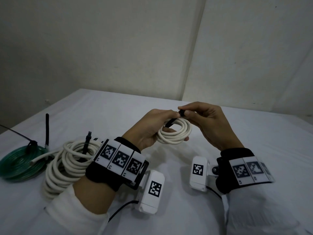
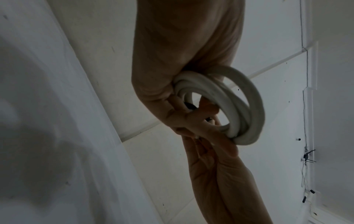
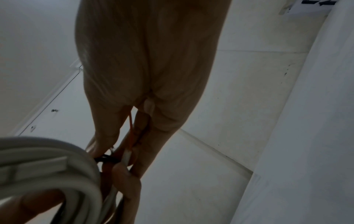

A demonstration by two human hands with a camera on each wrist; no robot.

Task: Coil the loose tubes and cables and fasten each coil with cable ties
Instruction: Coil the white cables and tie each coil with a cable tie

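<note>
Above the white table [image 1: 169, 209], between my two hands, I held the small white coil [image 1: 175, 133] clear of the surface. My left hand [image 1: 149, 131] was curled round its near side, fingers through the middle, keeping the loops stacked. A black cable tie [image 1: 171, 122] ran over the top of the loops, and my right hand [image 1: 203, 122] pinched its head end [image 1: 181, 113] between thumb and forefinger just above the coil.

I judged the tie was being threaded or drawn tight, though the wrist views were too dark to show whether the tail had entered the head. The risk lay there: if my left fingers eased off before the tie locked, the springy loops could fan out and one turn escape the band. Pulling with a fingertip still inside the loop could trap it against the cable. A skewed pull might cinch only some turns and leave the rest slack.

To my left lay a bigger white coil [image 1: 67, 165] with a black tie [image 1: 86, 146] standing up from it, and beyond it a green tube coil [image 1: 18, 163], also tied, both resting on the table.
</note>
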